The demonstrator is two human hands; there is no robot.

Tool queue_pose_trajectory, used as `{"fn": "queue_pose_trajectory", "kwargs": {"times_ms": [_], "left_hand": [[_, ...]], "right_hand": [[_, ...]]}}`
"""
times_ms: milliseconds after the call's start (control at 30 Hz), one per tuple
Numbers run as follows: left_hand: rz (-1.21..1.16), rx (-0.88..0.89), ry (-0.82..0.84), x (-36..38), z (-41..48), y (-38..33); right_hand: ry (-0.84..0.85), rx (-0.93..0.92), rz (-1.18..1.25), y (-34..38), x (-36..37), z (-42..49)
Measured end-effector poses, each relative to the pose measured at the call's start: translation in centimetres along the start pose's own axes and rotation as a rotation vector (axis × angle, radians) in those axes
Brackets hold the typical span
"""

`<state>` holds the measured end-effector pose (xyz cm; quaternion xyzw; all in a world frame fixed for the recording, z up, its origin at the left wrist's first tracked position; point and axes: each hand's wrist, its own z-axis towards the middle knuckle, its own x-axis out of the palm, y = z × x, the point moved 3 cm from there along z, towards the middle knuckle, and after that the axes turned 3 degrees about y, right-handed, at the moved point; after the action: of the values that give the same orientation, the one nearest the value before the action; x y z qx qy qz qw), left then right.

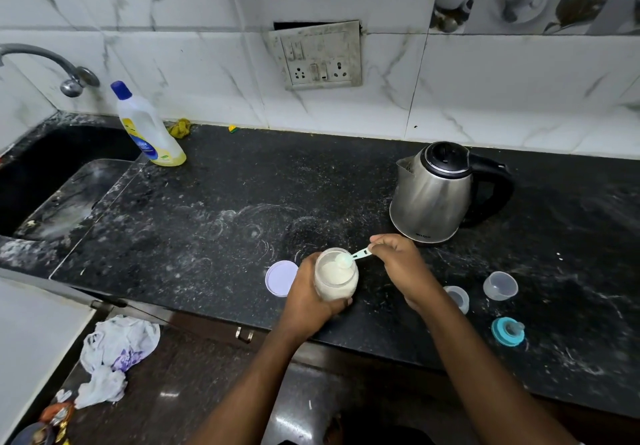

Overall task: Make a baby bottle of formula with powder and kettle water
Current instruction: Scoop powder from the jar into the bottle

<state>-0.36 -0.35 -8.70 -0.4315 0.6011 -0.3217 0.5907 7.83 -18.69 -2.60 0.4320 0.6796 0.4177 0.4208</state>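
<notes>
My left hand (306, 301) grips an open clear jar of white formula powder (335, 278) near the counter's front edge. My right hand (401, 268) pinches the handle of a small pale scoop (351, 258), whose bowl sits heaped with powder over the jar's mouth. The jar's lilac lid (280, 277) lies flat just left of my left hand. A steel kettle (434, 191) with a black lid and handle stands behind my right hand. Right of my right forearm sit the open baby bottle (459, 297), a clear cap (499, 285) and the teal collar with its teat (508, 331).
The black granite counter (225, 209) is dusted with white marks. A sink (52, 185) with a tap lies at the left, a yellow cleaner bottle (150, 129) beside it. A socket panel (317, 55) is on the wall. Crumpled plastic bags (114, 358) lie on the floor below.
</notes>
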Motion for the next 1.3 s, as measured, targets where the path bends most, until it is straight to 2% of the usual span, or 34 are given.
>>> {"fn": "queue_pose_trajectory", "kwargs": {"times_ms": [167,267,367,600,733,800,1067,1200,1300], "left_hand": [[-0.031,-0.022,0.029,0.0,0.1,0.1],[-0.029,-0.048,0.049,0.0,-0.2,0.0],[0.011,-0.040,-0.012,-0.1,-1.2,-0.9],[0.151,0.272,-0.186,2.5,-3.7,-8.3],[0.166,0.476,-0.142,6.8,-3.6,-10.7],[0.180,0.541,-0.052,9.4,-3.8,-11.4],[0.081,0.120,0.235,16.6,-2.1,-9.1],[0.066,0.126,0.218,17.1,-2.1,-8.7],[-0.036,0.137,0.159,16.4,-1.9,-10.0]], "right_hand": [[-0.030,0.072,0.170,1.4,-1.6,-1.1],[-0.053,0.047,0.207,2.2,-2.7,-1.6],[-0.079,0.027,0.267,3.1,-4.3,-2.1],[-0.162,0.020,0.402,4.3,-9.1,-4.5],[-0.230,0.009,0.465,3.8,-11.9,-6.4],[-0.272,-0.001,0.499,3.0,-13.2,-7.3],[-0.397,0.027,0.540,-1.2,-16.4,-9.8],[-0.389,0.037,0.533,-2.4,-16.9,-10.4],[-0.363,0.012,0.527,-2.5,-17.1,-10.4]]}}
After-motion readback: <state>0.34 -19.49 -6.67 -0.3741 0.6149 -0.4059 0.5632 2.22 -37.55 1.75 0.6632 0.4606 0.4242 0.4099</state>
